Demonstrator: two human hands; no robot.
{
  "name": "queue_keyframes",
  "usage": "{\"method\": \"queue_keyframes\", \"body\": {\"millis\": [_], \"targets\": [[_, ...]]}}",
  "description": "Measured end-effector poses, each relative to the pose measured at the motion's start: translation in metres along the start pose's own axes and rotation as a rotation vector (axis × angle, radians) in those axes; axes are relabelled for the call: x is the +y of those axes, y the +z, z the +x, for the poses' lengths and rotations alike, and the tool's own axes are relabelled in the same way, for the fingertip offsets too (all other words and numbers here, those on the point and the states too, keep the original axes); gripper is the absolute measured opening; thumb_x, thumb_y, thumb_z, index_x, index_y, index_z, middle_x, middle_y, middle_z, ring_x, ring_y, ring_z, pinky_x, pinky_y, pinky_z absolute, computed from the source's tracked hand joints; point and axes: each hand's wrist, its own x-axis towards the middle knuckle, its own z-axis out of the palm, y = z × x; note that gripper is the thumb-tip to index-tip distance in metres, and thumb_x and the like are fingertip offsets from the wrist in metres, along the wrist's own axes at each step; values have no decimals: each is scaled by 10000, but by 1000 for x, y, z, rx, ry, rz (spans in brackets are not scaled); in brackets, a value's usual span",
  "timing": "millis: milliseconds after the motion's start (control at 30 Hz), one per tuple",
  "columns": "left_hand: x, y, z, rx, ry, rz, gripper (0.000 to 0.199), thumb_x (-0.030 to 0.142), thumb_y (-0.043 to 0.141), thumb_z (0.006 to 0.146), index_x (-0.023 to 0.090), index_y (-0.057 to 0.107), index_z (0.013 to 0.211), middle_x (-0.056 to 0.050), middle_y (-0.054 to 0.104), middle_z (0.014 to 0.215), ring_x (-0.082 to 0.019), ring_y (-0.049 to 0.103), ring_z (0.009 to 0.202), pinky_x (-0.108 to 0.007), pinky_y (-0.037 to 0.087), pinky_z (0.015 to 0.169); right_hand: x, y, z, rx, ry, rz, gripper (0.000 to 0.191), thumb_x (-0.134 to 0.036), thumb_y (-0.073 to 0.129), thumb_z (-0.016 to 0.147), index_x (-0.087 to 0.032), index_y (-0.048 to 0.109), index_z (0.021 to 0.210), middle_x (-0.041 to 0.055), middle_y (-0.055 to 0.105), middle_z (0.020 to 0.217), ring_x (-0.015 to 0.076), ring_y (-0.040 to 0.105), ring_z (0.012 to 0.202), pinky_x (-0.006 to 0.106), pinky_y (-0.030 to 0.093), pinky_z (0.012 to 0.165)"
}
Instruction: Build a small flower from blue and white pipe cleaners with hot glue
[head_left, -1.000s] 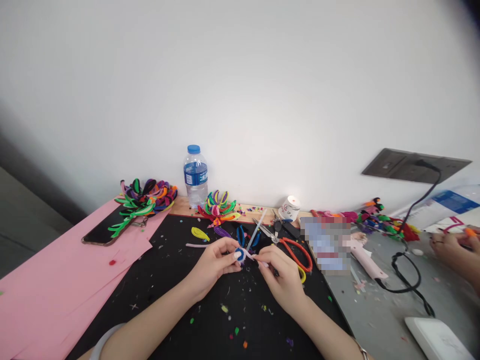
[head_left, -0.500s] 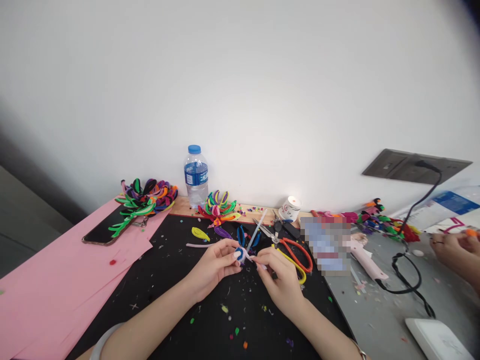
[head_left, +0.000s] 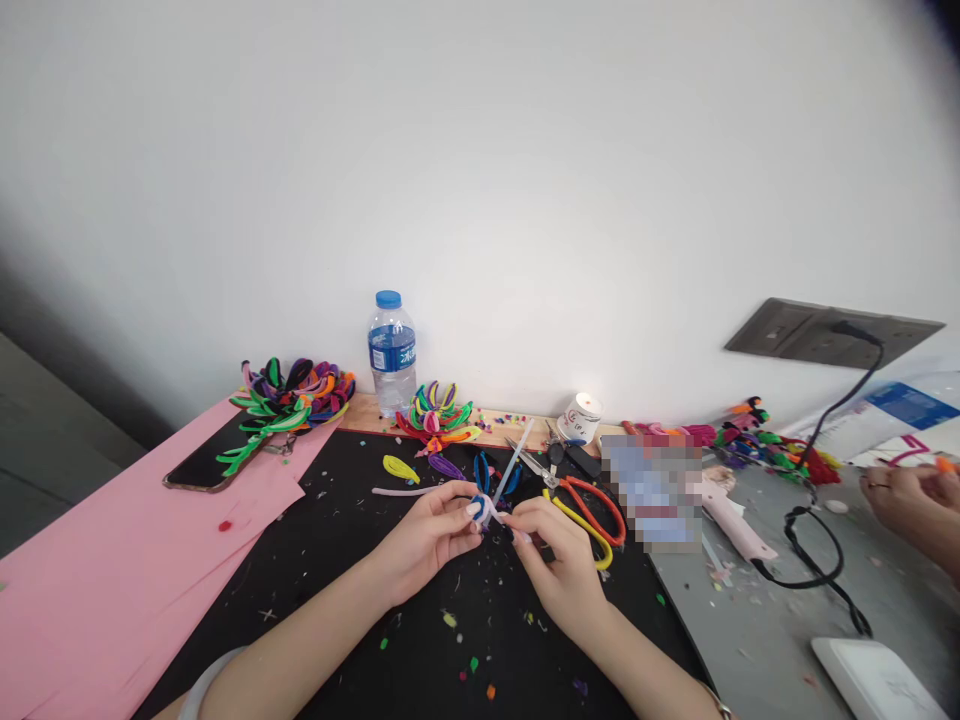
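Note:
My left hand (head_left: 429, 532) pinches a small blue and pale lilac pipe-cleaner piece (head_left: 484, 510) between thumb and fingers, held above the black mat (head_left: 337, 620). The fingertips of my right hand (head_left: 556, 556) are closed on the pale strand at its right side. Just behind the hands lie blue pipe-cleaner loops (head_left: 514, 480), a purple loop (head_left: 446, 466) and a yellow loop (head_left: 400, 469). A translucent stick (head_left: 516, 455) slants up behind the held piece. Red-handled pliers (head_left: 596, 508) rest beside my right hand.
A water bottle (head_left: 392, 355), colourful pipe-cleaner bundles (head_left: 300, 395) and a paper cup (head_left: 580, 418) stand along the wall. A phone (head_left: 206, 455) lies on pink sheets (head_left: 135, 550). At right are a corded pink glue gun (head_left: 739, 520), a white box (head_left: 874, 680) and another person's hand (head_left: 907, 505).
Both hands stay almost in place. The held piece has turned slightly, and more of its pale strand shows between my fingers.

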Motion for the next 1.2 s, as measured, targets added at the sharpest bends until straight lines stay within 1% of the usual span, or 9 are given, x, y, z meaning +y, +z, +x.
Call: {"method": "queue_keyframes", "body": {"millis": [233,467,600,833,1200], "targets": [[1,5,-2,6,150,175,188,208,681,689,182,609,862,2,577,791,-89,541,667,-246,487,679,0,-2,1,18,13,12,148,-121,474,816,-176,611,805,62,597,762,157,564,644,249,425,516],[1,5,-1,60,239,294,155,243,655,715,167,593,836,-6,572,805,-100,543,670,-269,499,683,3,-2,1,1,7,-7,136,-121,478,816,-186,597,827,66,590,784,160,554,650,259,422,518],[1,6,-2,68,248,306,158,247,650,718,170,590,842,-5,576,808,-102,544,674,-280,496,705,6,2,-2,-7,10,-19,121,-107,489,810,-180,586,812,59,581,781,146,538,617,251,387,494],[-1,7,-2,88,258,287,163,259,644,726,182,590,859,0,573,812,-104,538,692,-282,484,725,7,5,-3,-25,9,10,130,-101,474,818,-171,583,826,58,568,789,133,524,609,234,369,476],[1,8,-4,70,235,248,99,215,609,759,174,575,843,1,566,811,-100,543,720,-266,481,737,6,6,-4,-35,12,2,122,-98,471,814,-166,571,804,58,561,793,114,482,563,229,354,463]]}}
